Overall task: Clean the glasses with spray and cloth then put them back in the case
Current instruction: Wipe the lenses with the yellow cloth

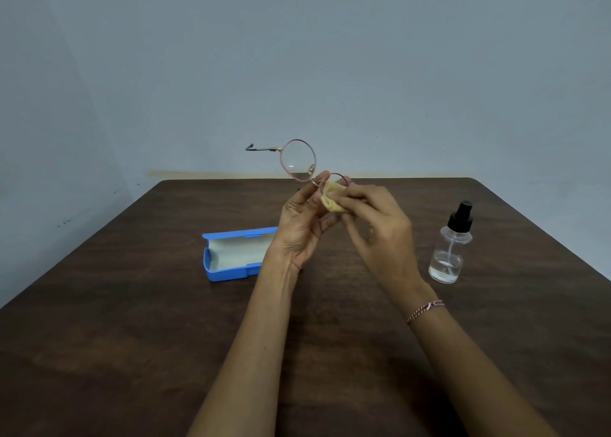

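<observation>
At the left of the dark wooden table (132, 337) lies the blue case (228, 274), open, its pale lining facing up and its right end hidden behind the left wrist. Just right of it the left hand (299, 225) is raised above the table, palm turned inward, its fingertips pinching the glasses (299, 160) at about the bridge. The glasses are held up in the air over the far middle of the table, well clear of the case: thin round rims of a pinkish-red tint, clear lenses, gold-coloured metal at the nose pad and hinge. One lens stands free above the left hand's fingers with a small glint low on it, and one slim temple arm with a dark tip sticks out level to the left. The other lens is mostly hidden; only an arc of its rim shows above a small pale yellow cloth (332, 198), which seems to be folded around it, though the fingers hide how far it wraps. The right hand (377, 225) grips that cloth, thumb and fingers curled and pressing it to the lens. A red-and-white braided bracelet (425, 311) circles the right wrist. Farther right a clear spray bottle (451, 245) with a black pump top stands upright on the table, a little liquid at its bottom, apart from both hands.
</observation>
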Demonstrator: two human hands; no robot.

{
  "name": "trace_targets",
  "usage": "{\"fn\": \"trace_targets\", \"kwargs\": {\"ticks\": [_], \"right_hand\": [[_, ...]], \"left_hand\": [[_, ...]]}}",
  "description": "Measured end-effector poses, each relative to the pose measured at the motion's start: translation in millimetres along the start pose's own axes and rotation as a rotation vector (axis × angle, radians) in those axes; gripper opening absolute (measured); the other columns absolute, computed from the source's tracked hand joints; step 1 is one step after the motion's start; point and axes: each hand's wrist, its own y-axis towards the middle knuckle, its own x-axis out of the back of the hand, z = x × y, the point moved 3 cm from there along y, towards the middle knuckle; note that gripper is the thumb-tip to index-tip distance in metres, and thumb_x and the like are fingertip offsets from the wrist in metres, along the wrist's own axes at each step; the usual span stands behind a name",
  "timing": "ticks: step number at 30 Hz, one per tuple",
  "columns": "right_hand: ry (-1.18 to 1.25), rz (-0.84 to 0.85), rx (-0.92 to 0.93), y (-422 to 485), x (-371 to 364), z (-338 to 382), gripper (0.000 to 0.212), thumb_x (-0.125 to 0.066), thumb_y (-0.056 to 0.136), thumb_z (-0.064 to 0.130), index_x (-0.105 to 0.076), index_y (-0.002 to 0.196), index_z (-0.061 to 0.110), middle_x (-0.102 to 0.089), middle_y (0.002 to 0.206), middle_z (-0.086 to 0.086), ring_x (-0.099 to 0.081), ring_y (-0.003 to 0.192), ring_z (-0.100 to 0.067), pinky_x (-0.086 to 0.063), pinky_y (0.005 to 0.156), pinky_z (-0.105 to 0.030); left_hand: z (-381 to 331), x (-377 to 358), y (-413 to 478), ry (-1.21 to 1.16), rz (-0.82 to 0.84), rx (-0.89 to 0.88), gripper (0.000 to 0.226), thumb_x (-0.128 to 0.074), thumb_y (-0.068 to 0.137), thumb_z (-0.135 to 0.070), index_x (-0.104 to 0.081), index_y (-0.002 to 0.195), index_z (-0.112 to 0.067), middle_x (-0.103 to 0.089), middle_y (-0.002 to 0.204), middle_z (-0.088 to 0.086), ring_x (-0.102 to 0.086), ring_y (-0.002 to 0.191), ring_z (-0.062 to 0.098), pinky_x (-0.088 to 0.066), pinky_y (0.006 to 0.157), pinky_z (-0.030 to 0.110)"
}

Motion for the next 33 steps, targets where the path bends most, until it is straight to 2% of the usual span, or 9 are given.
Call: {"fn": "trace_targets", "kwargs": {"ticks": [3, 7, 11, 14, 16, 20, 22, 28, 33], "right_hand": [[-0.059, 0.002, 0.024, 0.3, 3.5, -2.7, 0.025, -0.068, 0.08, -0.004, -0.071, 0.103, 0.004, -0.065, 0.101, -0.007, -0.058, 0.096, -0.02, -0.05, 0.086, -0.029], [-0.093, -0.103, -0.031, 0.6, 10.6, -4.7, 0.027, -0.067, 0.078, -0.007, -0.07, 0.103, 0.003, -0.064, 0.101, -0.009, -0.055, 0.096, -0.017, -0.044, 0.088, -0.017], [-0.034, -0.033, 0.038, -1.5, 3.7, 1.6, 0.027, -0.067, 0.078, -0.008, -0.07, 0.103, 0.002, -0.065, 0.101, -0.01, -0.058, 0.095, -0.021, -0.049, 0.087, -0.028], [-0.045, 0.023, 0.078, -1.3, 1.8, 1.0, 0.023, -0.069, 0.079, -0.004, -0.071, 0.101, 0.002, -0.065, 0.098, -0.01, -0.058, 0.092, -0.021, -0.051, 0.084, -0.031], [-0.076, 0.003, 0.048, -0.1, 4.8, -1.3, 0.023, -0.068, 0.079, -0.004, -0.07, 0.101, 0.002, -0.063, 0.098, -0.01, -0.056, 0.094, -0.02, -0.05, 0.084, -0.028], [-0.12, -0.08, -0.018, 2.9, 10.9, -2.1, 0.027, -0.064, 0.079, -0.003, -0.068, 0.106, 0.002, -0.051, 0.105, -0.002, -0.05, 0.095, -0.017, -0.04, 0.087, -0.013], [-0.101, -0.072, -0.002, 2.5, 8.7, -0.2, 0.03, -0.063, 0.079, -0.006, -0.068, 0.107, 0.002, -0.047, 0.107, 0.0, -0.049, 0.097, -0.018, -0.039, 0.089, -0.013], [-0.032, 0.005, 0.059, -1.6, 0.6, 1.6, 0.029, -0.065, 0.077, -0.01, -0.069, 0.104, 0.001, -0.058, 0.103, -0.009, -0.054, 0.095, -0.023, -0.048, 0.086, -0.03], [-0.095, 0.037, 0.062, 1.1, 8.6, -7.6, 0.025, -0.068, 0.076, -0.007, -0.071, 0.098, 0.002, -0.063, 0.097, -0.012, -0.052, 0.095, -0.019, -0.043, 0.086, -0.019]], "left_hand": [[-1.5, 1.0, -1.0, -0.014, 0.01, -0.007, 0.049, -0.091, 0.046, -0.037, -0.076, 0.09, -0.023, -0.073, 0.101, 0.008, -0.07, 0.094, 0.02, -0.058, 0.068, 0.029], [6.7, -2.4, -1.6, 0.042, 0.015, 0.049, 0.05, -0.092, 0.045, -0.036, -0.076, 0.09, -0.024, -0.074, 0.096, 0.001, -0.07, 0.087, 0.016, -0.058, 0.068, 0.03], [5.2, -5.0, -1.9, -0.016, 0.031, 0.029, 0.054, -0.09, 0.05, -0.036, -0.074, 0.1, -0.024, -0.073, 0.101, 0.005, -0.069, 0.093, 0.016, -0.057, 0.067, 0.025], [-1.1, -3.2, -3.0, -0.092, 0.059, -0.015, 0.053, -0.089, 0.052, -0.034, -0.073, 0.102, -0.023, -0.071, 0.105, 0.01, -0.068, 0.099, 0.021, -0.058, 0.071, 0.027], [-0.5, -2.0, -3.3, -0.074, 0.054, 0.004, 0.051, -0.089, 0.051, -0.034, -0.074, 0.099, -0.023, -0.072, 0.105, 0.008, -0.068, 0.098, 0.02, -0.058, 0.071, 0.027], [11.2, -4.1, -2.3, 0.011, 0.041, 0.079, 0.048, -0.09, 0.051, -0.034, -0.075, 0.096, -0.024, -0.073, 0.097, 0.0, -0.07, 0.089, 0.013, -0.058, 0.07, 0.028], [14.2, -3.9, -1.3, 0.009, 0.022, 0.092, 0.049, -0.092, 0.047, -0.033, -0.076, 0.092, -0.023, -0.074, 0.093, 0.0, -0.07, 0.086, 0.013, -0.058, 0.068, 0.027], [6.5, -2.7, -1.4, -0.086, 0.014, 0.015, 0.045, -0.089, 0.053, -0.033, -0.075, 0.094, -0.023, -0.073, 0.101, 0.008, -0.07, 0.093, 0.017, -0.057, 0.066, 0.024], [6.4, -2.1, -1.8, -0.069, -0.003, 0.021, 0.05, -0.089, 0.05, -0.037, -0.074, 0.096, -0.023, -0.072, 0.101, 0.009, -0.07, 0.092, 0.019, -0.058, 0.066, 0.026]]}}
